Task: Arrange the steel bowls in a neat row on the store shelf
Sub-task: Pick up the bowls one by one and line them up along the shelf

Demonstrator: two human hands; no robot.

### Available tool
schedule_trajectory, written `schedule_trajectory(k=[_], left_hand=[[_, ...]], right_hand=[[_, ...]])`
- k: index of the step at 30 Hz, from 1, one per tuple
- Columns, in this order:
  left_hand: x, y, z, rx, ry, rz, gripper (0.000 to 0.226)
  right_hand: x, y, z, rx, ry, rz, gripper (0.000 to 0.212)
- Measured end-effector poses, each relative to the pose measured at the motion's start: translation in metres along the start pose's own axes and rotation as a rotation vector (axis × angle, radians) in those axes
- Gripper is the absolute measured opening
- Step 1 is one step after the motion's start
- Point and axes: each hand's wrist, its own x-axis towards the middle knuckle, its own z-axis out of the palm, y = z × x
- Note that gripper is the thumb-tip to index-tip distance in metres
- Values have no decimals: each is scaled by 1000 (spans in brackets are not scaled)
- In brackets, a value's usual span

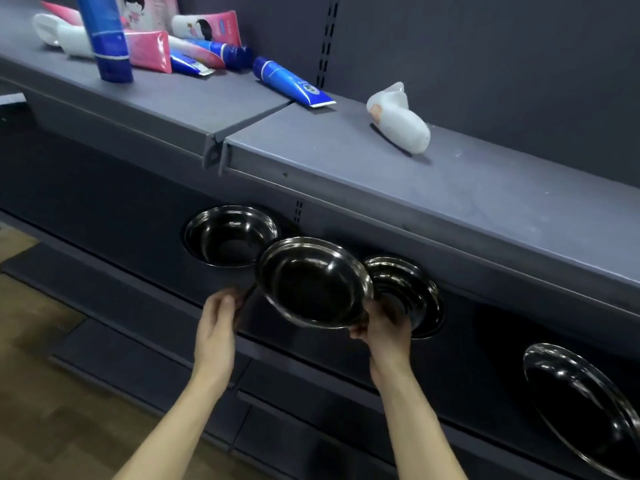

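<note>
A shiny steel bowl (313,282) is lifted and tilted above the dark middle shelf (138,216), held at its lower right rim by my right hand (384,323). My left hand (220,311) hovers at the bowl's lower left, fingers curled, apparently off the rim. Another steel bowl (230,235) rests on the shelf at the back left. A stack of nested bowls (412,296) sits just right of the held one. A further bowl (585,407) lies far right, partly cut off by the frame.
The upper grey shelf (450,188) overhangs the bowls and carries blue tubes (291,83), pink tubes (147,50), a tall blue bottle (104,36) and a white bottle (398,117). Lower dark shelf edges (145,344) jut out beneath. Wooden floor (41,393) shows at left.
</note>
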Motion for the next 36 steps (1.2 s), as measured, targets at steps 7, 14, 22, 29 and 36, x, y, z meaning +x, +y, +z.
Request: schedule_trajectory(k=[7, 14, 22, 29, 36], left_hand=[[-1, -19, 8, 145, -114, -114, 21], [6, -18, 23, 185, -151, -154, 23], [11, -11, 28, 187, -144, -159, 24], [27, -5, 26, 149, 40, -199, 31], [82, 25, 16, -127, 213, -350, 71]], right_hand=[[23, 2, -49, 286, 381, -11, 29], [32, 19, -66, 196, 421, -48, 33], [18, 20, -54, -251, 548, -259, 60], [15, 29, -1, -338, -160, -70, 27], [-3, 43, 37, -433, -386, 5, 26]])
